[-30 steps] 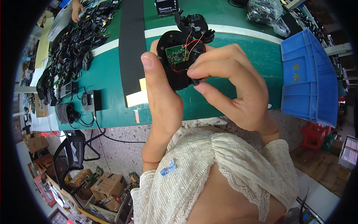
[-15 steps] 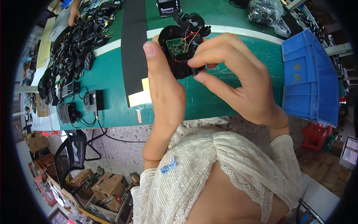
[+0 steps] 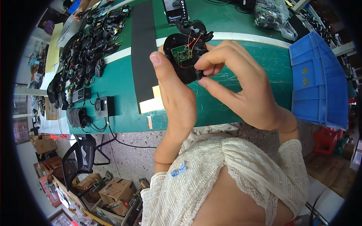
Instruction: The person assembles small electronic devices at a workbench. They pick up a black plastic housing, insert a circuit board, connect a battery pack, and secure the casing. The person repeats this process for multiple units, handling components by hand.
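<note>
My left hand point(image 3: 176, 90) is closed round a black plastic housing point(image 3: 174, 40) and holds it up over the table, thumb along its left side. Its inside faces me and shows a small green circuit board point(image 3: 181, 54) with red and copper-coloured wires point(image 3: 194, 42). The wires run up to a rounded black part point(image 3: 195, 28) at the housing's top. My right hand point(image 3: 247, 86) is at the lower right edge, where thumb and forefinger pinch a small black piece point(image 3: 199, 74). Whether that piece is fixed to the housing I cannot tell.
A heap of black electronic parts point(image 3: 90, 47) covers the table's left side, with another person's hand point(image 3: 78, 16) behind. Nearer lies a black box with cables point(image 3: 104, 106). A phone point(image 3: 175, 13) stands beyond the housing. On the right are a blue crate point(image 3: 316, 83) and a bagged bundle point(image 3: 269, 15).
The whole view has shifted, so things appear slightly further right and lower. Both hands keep their hold; my right fingertips have moved slightly on the small piece.
</note>
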Tool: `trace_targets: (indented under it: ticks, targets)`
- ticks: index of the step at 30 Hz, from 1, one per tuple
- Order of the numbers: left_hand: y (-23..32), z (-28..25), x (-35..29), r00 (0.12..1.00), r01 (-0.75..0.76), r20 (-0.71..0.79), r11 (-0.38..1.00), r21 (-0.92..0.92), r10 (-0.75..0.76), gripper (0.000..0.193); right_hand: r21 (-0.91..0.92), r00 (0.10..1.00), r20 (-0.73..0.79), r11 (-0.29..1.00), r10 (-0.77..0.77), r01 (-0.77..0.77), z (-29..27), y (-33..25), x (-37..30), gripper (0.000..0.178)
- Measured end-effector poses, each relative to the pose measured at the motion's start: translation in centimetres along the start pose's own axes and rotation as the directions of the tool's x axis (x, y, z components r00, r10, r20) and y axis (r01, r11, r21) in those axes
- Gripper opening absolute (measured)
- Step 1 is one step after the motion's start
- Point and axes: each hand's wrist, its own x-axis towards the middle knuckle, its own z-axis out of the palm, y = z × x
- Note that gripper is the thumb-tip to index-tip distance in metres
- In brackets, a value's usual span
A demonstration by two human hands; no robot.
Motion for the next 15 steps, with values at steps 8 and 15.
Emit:
trace_targets:
  ticks: [8,15]
  targets:
    - [0.19,-0.09,0.12,0.999,0.032,0.022,0.999,0.017,-0.032,0.053,-0.069,0.998,0.018,0.996,-0.061,0.062,-0.23,0.58,0.29,0.024]
    - [-0.01,-0.03,0.32,0.999,0.031,-0.036,0.995,0.097,-0.027,0.052,-0.269,0.988,0.033,0.95,-0.154,0.157,-0.39,-0.05,0.85,0.026]
